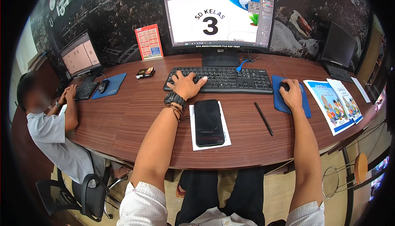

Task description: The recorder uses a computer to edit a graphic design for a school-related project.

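Observation:
My left hand (185, 85) rests on the left part of a black keyboard (230, 80), its fingers spread over the keys. A dark watch and a beaded bracelet circle that wrist. On a blue mouse pad (304, 106) to the right, my right hand (292, 93) is closed over a dark computer mouse (284, 87), most of which the hand hides. Behind the keyboard stands a curved monitor (181, 20), its screen showing a design page with a large numeral and a green plant picture. A black phone (208, 123) lies on a white paper between my forearms, and a black pen (263, 119) lies right of it.
Printed booklets (329, 106) lie at the right, near another monitor (339, 45). A small box (145, 73) and a standing calendar (149, 43) are on the left. Further left, a person (61, 135) sits at another monitor (80, 54). A round stool (361, 168) stands at the lower right.

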Available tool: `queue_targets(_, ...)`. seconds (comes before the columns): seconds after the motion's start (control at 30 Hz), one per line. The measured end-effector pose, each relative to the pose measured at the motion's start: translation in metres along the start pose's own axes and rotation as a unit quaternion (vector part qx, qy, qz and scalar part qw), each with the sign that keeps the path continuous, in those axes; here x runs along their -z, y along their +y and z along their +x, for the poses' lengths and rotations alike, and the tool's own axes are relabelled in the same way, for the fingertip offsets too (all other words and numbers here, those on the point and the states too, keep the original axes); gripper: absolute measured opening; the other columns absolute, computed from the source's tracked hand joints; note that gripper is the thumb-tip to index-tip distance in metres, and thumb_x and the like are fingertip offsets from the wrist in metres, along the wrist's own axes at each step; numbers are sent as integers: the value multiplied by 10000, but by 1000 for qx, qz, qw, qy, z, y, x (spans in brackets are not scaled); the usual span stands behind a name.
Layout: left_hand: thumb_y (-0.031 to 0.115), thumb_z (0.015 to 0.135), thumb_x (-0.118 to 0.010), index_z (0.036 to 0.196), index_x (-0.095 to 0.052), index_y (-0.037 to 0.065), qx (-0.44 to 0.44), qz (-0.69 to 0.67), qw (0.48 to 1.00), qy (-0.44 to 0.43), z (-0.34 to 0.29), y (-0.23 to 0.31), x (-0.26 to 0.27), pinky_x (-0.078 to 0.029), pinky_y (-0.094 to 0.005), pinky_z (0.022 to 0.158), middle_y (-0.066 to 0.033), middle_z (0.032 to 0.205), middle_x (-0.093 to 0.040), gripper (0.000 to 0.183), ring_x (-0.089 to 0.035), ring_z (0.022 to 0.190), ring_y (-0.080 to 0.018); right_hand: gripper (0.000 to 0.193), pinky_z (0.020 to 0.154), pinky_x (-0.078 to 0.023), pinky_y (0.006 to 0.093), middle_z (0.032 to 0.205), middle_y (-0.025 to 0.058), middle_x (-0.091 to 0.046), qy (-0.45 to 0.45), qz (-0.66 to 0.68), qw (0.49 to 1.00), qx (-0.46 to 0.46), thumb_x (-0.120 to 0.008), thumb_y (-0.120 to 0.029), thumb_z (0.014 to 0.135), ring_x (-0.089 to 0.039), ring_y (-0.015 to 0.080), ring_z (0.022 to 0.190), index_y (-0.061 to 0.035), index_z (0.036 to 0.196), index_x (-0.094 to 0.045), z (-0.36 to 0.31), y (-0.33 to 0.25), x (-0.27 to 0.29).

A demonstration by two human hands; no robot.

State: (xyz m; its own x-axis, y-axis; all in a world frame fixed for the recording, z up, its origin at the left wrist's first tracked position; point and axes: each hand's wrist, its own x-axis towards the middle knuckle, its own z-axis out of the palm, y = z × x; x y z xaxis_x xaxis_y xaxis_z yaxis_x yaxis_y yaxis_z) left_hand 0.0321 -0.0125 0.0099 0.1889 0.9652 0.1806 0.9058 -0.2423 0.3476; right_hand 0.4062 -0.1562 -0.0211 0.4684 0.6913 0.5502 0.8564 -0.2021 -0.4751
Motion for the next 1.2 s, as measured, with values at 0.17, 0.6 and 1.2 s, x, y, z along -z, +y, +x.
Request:
queue_targets(0.17, 740, 858, -514, 1369, -568, 126, -16, 21, 999, 44, 3, -13, -10, -203, -662, 1087, -294, 1451, -322, 801, -277, 1367, -498, 350, 961, -476, 423, 1216, 138, -576, -3, -1, 1000, 5, -664, -216, 796, -581, 348, 1133, -90, 1121, -689, 2, 4, 0)
queue_targets(0.6, 671, 874, -571, 1166, -532, -185, 61, -11, 990, 124, 9, -45, -4, -465, -502, 956, -350, 1229, -507, 906, -549, 1097, -491, 356, 964, -476, 428, 1221, 167, -572, 9, 8, 1000, 12, -682, -233, 806, -587, 367, 1118, -76, 1125, -701, 3, 9, -4)
queue_targets(1.2, 659, 888, -558, 1116, -559, -207, 41, 6, 990, 136, 15, -51, -7, -441, -493, 965, -336, 1147, -572, 895, -537, 1116, -451, 354, 974, -471, 421, 1241, 143, -569, 1, 0, 1000, 2, -668, -230, 800, -576, 345, 1146, -96, 1126, -695, 3, 5, -3)
